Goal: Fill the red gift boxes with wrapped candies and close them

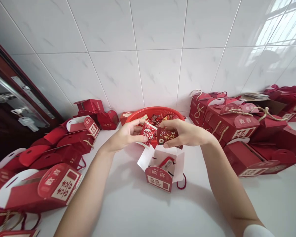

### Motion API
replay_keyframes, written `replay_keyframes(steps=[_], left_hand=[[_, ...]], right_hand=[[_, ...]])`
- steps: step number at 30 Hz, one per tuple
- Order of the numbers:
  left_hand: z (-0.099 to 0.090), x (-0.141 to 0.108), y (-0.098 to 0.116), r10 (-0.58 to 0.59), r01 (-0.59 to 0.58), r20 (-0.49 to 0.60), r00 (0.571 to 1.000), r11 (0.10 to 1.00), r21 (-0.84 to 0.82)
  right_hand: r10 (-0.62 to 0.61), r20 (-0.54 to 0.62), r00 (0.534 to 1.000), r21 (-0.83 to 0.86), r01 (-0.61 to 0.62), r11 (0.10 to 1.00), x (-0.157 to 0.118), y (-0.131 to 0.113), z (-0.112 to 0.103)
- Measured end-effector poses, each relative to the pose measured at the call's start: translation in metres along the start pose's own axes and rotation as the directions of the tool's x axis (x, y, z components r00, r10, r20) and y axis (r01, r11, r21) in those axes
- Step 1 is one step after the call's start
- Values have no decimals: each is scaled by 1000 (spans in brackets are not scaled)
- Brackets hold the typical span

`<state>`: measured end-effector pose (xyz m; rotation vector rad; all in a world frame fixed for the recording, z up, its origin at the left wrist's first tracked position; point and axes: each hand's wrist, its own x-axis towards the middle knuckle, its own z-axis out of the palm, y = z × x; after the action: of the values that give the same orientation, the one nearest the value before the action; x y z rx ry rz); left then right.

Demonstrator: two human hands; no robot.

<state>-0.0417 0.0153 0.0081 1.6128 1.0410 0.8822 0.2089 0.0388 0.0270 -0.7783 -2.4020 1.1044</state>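
Head view: both hands meet near the centre of the frame, each closed on a small packet. The left hand (128,133) pinches a red-and-white packet (148,132) between thumb and fingers; the right hand (181,131) grips a dark red packet (166,135) by its right-hand side, thumb across the front. The two packets are side by side, printed faces toward the viewer.

Just below them in the frame stands an open gift box (159,177), its white flaps spread, with a red wrapped item (166,162) visible inside and a dark red cord (185,182) looping out at its right. Directly behind the hands, a red perforated basket (148,111) contains assorted wrapped sweets (160,119).

Farther out, red boxes crowd the left side of the white tabletop (187,214), and a second group of boxes (240,123), several with rope handles (266,113), fills the right. A tiled wall (160,69) spans the upper frame; keys (28,123) hang from a dark door (5,112) at far left.
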Motion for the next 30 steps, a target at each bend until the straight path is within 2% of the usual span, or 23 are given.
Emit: replay_keyframes(steps=[5, 7, 8, 9, 11, 12, 13, 18, 21, 25, 27, 30], left_hand=[[0, -4, -1, -35, 23, 65, 997, 985, 170], [-1, -8, 1, -76, 21, 168, 983, 951, 307], [-1, -10, 3, -111, 7, 264, 958, 931, 365], [0, -13, 6, -150, -15, 376, 914, 916, 401], [1, -18, 11, -200, -69, 555, 807, 902, 426], [2, -21, 14, -201, -97, 598, 776, 899, 428], [2, -23, 16, -194, -120, 614, 765, 894, 432], [-1, -31, 23, -182, -166, 597, 781, 861, 480], [-5, -33, 24, -178, -169, 572, 801, 849, 501], [-5, -31, 24, -139, -200, 546, 826, 834, 514], [-2, -30, 23, -79, -219, 502, 861, 834, 506], [4, -27, 21, 0, -195, 367, 930, 847, 494]], right_hand=[[-46, 14, 999, -93, 47, 995, -1, -1, 3], [-70, 35, 997, -131, 74, 989, -2, -3, 3], [-78, 49, 996, -141, 84, 986, -2, -4, 4], [-82, 61, 995, -151, 90, 984, -2, -4, 4], [-68, 78, 995, -181, 81, 980, 1, -5, 7], [-46, 88, 995, -206, 63, 977, 2, -6, 10], [-17, 104, 994, -231, 41, 972, 4, -6, 12], [124, 271, 955, -333, -27, 942, 12, -8, 28], [168, 258, 951, -436, -40, 899, 11, -11, 34], [114, 236, 965, -419, -5, 908, 5, -16, 34], [84, 221, 972, -380, 7, 925, 3, -17, 31], [0, 197, 980, -275, 55, 960, 0, -14, 21]])
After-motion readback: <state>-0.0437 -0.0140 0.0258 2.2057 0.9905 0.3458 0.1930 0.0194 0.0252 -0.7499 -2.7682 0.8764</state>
